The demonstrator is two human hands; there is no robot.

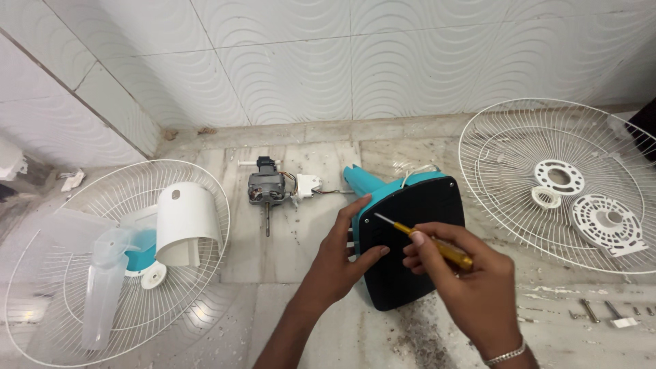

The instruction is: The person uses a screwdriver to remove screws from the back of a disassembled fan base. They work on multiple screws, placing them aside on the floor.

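While both hands work at the centre of the stone floor [301, 253], dismantled fan parts lie to either side of them. Far to the left of the left hand [336, 256], a white wire fan guard [41, 301] lies flat and carries a translucent fan blade [102, 287], a white curved motor cover [186, 222] and a small white cap [153, 276]. Just beyond the left hand's fingertips lies the bare fan motor [266, 188], its shaft pointing towards the viewer and its wires running to a small white switch block [307, 186]. The left hand is partly open, fingers and thumb spread against the left edge of the teal fan base [403, 239], whose black underside faces up. The right hand [471, 287], a bracelet at its wrist, is closed around the yellow handle of a screwdriver [427, 239]; the tip rests on the black plate near its upper left corner. To the right of the right hand, well apart, a second wire guard [506, 198] holds a white ring plate [559, 178], a small ring [545, 197] and a round perforated plate [607, 222]. Loose screws [594, 311] lie near the right edge, beside the right wrist.
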